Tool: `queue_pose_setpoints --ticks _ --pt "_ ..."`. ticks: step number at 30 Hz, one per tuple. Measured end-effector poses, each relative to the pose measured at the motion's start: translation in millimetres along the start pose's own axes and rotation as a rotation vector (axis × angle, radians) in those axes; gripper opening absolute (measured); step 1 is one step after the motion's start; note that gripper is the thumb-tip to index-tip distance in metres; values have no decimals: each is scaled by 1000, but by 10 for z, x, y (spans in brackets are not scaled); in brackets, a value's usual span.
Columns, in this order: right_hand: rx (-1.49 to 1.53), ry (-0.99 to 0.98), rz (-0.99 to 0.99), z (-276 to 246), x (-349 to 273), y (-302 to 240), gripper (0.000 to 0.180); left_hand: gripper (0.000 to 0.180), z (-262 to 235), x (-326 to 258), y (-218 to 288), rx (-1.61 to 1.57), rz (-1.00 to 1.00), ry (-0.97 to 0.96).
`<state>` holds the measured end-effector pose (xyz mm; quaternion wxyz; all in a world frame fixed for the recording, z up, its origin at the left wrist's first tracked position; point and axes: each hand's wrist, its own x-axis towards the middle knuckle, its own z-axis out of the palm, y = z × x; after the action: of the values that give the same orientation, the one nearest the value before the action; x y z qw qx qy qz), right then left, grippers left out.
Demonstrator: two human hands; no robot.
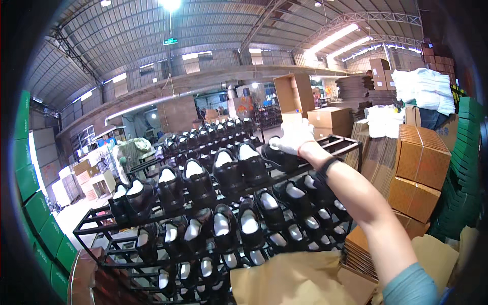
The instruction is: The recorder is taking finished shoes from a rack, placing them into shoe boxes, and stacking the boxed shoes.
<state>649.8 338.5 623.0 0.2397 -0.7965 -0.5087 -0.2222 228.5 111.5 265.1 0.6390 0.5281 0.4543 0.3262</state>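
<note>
A black shoe (278, 156) on the rack's (96, 223) top tier, seemingly gripped by the gloved right hand (292, 136).

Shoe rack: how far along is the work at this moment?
Done: nothing shows as finished; the black rack has its tiers lined with black shoes stuffed with white paper. In hand: the gloved right hand grips one black shoe at the top tier's right end. Left: all the other shoes sit on the rack. Brown paper lies below. The left hand is out of view.
</note>
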Motion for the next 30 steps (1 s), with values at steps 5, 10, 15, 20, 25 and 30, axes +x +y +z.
queue_pose_setpoints --ticks 5,10,15,20,25,30 --pt "24 -670 353 236 585 -174 116 23 -15 -74 -512 65 86 188" --pt "236 -644 172 559 816 301 85 26 -193 -31 -623 42 11 113" --pt "787 -420 -20 -160 -255 938 43 22 -330 -6 -491 -90 4 119" --pt "1468 -521 182 -416 -2282 1032 36 29 -589 -187 -337 -206 44 240" --pt "920 -533 168 -10 -3923 895 32 40 -373 -506 280 -336 1 181" --pt "1257 -518 247 266 -4507 759 51 61 581 -17 -175 -92 161 -112"
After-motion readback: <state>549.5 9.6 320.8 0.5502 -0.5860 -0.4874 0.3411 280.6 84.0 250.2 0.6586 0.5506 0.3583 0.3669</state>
